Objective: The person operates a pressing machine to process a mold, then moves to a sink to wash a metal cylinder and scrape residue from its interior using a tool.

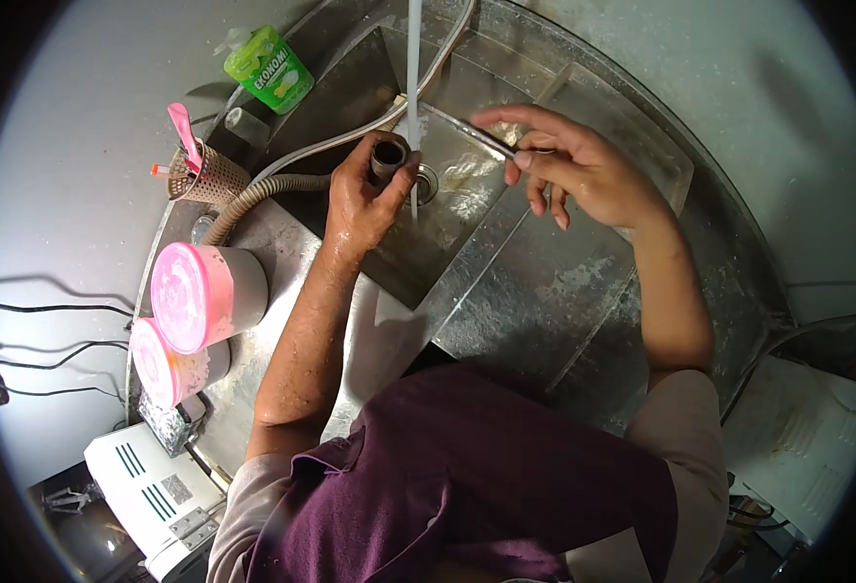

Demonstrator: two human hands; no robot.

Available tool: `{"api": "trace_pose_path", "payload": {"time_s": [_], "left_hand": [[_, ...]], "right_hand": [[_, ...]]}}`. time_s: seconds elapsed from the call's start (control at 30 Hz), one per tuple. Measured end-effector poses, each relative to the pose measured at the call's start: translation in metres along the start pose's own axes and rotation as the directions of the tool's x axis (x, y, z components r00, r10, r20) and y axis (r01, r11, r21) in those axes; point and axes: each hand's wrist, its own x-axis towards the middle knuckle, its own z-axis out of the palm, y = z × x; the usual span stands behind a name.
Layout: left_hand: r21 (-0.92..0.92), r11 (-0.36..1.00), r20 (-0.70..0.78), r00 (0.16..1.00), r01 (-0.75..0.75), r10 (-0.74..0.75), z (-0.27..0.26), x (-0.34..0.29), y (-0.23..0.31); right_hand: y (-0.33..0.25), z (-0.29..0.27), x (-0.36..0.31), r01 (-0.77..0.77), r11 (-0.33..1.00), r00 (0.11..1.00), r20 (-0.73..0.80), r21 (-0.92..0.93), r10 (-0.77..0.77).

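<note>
My left hand [360, 194] is wrapped round a short hollow cylinder [389, 155], its dark round opening facing up, above a metal sink basin [399, 277]. A ribbed beige hose [253, 204] runs up to the back of this hand; whether it joins the cylinder I cannot tell. My right hand [583, 165] pinches a slim metal rod-like tool [481, 136] between thumb and fingers, the other fingers spread. The tool slants up and left toward the pale vertical streak [413, 58], which looks like running water. The tool's far end is hard to make out. Both forearms are bare, the left one wet.
A thin pale hose [350, 131] curves across the basin. Left of it stand a green pouch [270, 70], a perforated cup [209, 175] with a pink-handled item, and two pink-lidded tubs [180, 296] [154, 364]. A metal drainboard [564, 282] lies right. White machines [156, 496] [802, 437] flank me.
</note>
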Motion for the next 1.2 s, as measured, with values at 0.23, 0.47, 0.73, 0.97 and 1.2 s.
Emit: {"api": "trace_pose_path", "payload": {"time_s": [0.23, 0.47, 0.73, 0.97, 1.2], "left_hand": [[-0.153, 0.988, -0.003, 1.0, 0.025, -0.026, 0.0, 0.006, 0.031], [-0.274, 0.959, -0.068, 0.996, -0.068, 0.051, 0.001, 0.008, 0.06], [-0.34, 0.933, 0.06, 0.993, 0.117, -0.102, -0.003, 0.008, 0.094], [-0.384, 0.914, 0.173, 0.983, 0.129, -0.066, -0.011, 0.005, 0.092], [-0.194, 0.929, -0.047, 0.949, -0.315, 0.312, -0.003, 0.003, 0.098]], "right_hand": [[0.038, -0.007, -0.02, 0.293, 0.587, 0.925, -0.068, 0.755, -0.374], [0.025, 0.003, -0.033, 0.503, 0.84, 0.863, -0.179, 0.205, -0.473], [-0.01, 0.015, -0.034, 0.541, 0.836, 0.786, -0.413, 0.097, -0.46], [-0.021, -0.005, -0.022, 0.694, 0.72, 0.718, -0.058, 0.002, -0.693], [-0.048, 0.029, -0.016, 0.697, 0.684, 0.676, -0.122, -0.213, -0.727]]}}
